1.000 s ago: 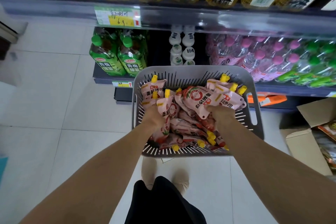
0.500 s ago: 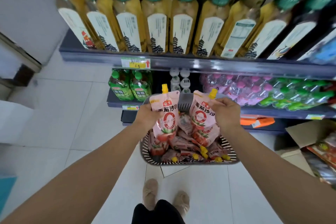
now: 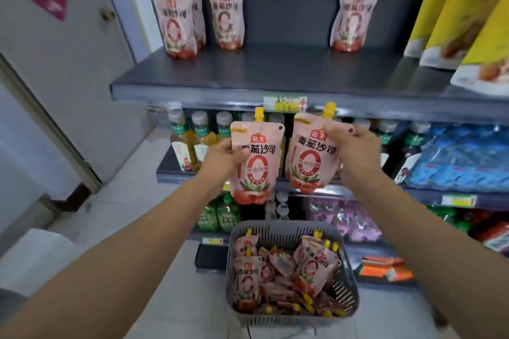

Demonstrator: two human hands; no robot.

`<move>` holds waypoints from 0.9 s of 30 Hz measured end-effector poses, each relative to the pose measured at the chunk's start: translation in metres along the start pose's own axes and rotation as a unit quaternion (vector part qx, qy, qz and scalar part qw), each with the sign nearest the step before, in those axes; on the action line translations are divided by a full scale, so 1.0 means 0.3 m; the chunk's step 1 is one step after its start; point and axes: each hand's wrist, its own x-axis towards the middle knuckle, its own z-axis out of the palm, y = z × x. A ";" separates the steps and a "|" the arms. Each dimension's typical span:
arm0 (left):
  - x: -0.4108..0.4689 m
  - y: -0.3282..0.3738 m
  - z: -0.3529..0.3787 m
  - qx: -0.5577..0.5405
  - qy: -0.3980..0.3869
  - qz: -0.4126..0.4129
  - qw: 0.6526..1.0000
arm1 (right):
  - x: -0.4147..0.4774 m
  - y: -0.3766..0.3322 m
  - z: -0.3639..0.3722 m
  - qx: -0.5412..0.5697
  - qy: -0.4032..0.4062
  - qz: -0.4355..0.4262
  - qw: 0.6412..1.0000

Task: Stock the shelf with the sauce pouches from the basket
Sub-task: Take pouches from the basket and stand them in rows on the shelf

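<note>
**Sauce pouches point(image 3: 254, 162) held up, one per hand, under the shelf point(image 3: 275, 74)**

The shelf is a dark board across the upper half of the frame. A few stocked pouches point(image 3: 176, 19) stand upright along its back, most at upper left and one right of centre, with bare board between and in front. Yellow bags point(image 3: 454, 14) fill its right end. The basket point(image 3: 349, 292) sits at lower centre, with a heap point(image 3: 314, 264) of pouches lying and leaning inside.

At centre frame, just below the shelf's front edge, the left hand point(image 3: 220, 157) grips the left pouch by its left side, thumb on the printed face. The right hand point(image 3: 355, 148) pinches the right pouch point(image 3: 309, 157) at its upper right edge, fingers curled over the film. Both pouches hang upright, just beside each other, with their yellow spouts point(image 3: 259, 114) on top.

They look soft, with liquid pooling low so the bottoms bulge. Each seems light enough for one hand. The glossy film is probably slippery, and squeezing the belly would only deform it. The upper sides, where the film lies flatter, or the stiff spout look like the surest holds. Set squarely on its base, a pouch should stand, though a nudge could topple its neighbours.
</note>
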 end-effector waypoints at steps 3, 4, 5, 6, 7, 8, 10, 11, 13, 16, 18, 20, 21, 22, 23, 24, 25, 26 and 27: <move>-0.010 0.131 -0.028 -0.034 -0.001 0.048 0.998 | -0.012 -0.128 0.055 0.033 -0.033 -0.028 0.998; -0.011 0.170 -0.038 -0.045 0.004 0.059 0.997 | -0.015 -0.164 0.078 0.045 -0.045 -0.036 0.997; -0.008 0.207 -0.049 -0.056 0.009 0.068 0.996 | -0.020 -0.198 0.102 0.056 -0.052 -0.042 0.996; -0.005 0.244 -0.062 -0.065 0.012 0.076 0.995 | -0.024 -0.230 0.128 0.067 -0.056 -0.045 0.995; -0.001 0.280 -0.077 -0.071 0.015 0.083 0.994 | -0.026 -0.260 0.155 0.074 -0.060 -0.048 0.994; 0.003 0.316 -0.095 -0.073 0.020 0.091 0.993 | -0.026 -0.289 0.184 0.076 -0.064 -0.051 0.994; 0.020 0.386 -0.139 -0.063 0.037 0.109 0.991 | -0.016 -0.345 0.240 0.078 -0.069 -0.056 0.993; 0.036 0.417 -0.165 -0.060 0.044 0.122 0.990 | -0.004 -0.371 0.268 0.088 -0.072 -0.060 0.992; 0.075 0.474 -0.220 -0.064 0.049 0.149 0.986 | 0.024 -0.413 0.324 0.111 -0.078 -0.072 0.988; 0.149 0.544 -0.304 -0.077 0.052 0.171 0.981 | 0.066 -0.453 0.417 0.128 -0.081 -0.085 0.985; 0.201 0.578 -0.363 -0.084 0.053 0.184 0.978 | 0.093 -0.465 0.482 0.127 -0.086 -0.095 0.984; 0.259 0.603 -0.421 -0.073 0.055 0.195 0.977 | 0.125 -0.472 0.544 0.116 -0.087 -0.103 0.984; 0.289 0.613 -0.449 -0.065 0.056 0.199 0.976 | 0.144 -0.472 0.574 0.109 -0.086 -0.105 0.985; 0.317 0.619 -0.476 -0.060 0.059 0.202 0.976 | 0.163 -0.470 0.604 0.100 -0.086 -0.106 0.986; 0.347 0.622 -0.504 -0.060 0.062 0.204 0.975 | 0.182 -0.465 0.632 0.090 -0.084 -0.109 0.986; 0.376 0.622 -0.530 -0.060 0.064 0.205 0.975 | 0.199 -0.460 0.660 0.080 -0.082 -0.111 0.987; 0.403 0.618 -0.554 -0.058 0.066 0.205 0.975 | 0.215 -0.454 0.687 0.071 -0.079 -0.114 0.988; 0.429 0.611 -0.576 -0.054 0.067 0.202 0.975 | 0.231 -0.446 0.711 0.066 -0.077 -0.115 0.988; 0.453 0.602 -0.595 -0.050 0.066 0.198 0.977 | 0.247 -0.436 0.732 0.062 -0.076 -0.115 0.989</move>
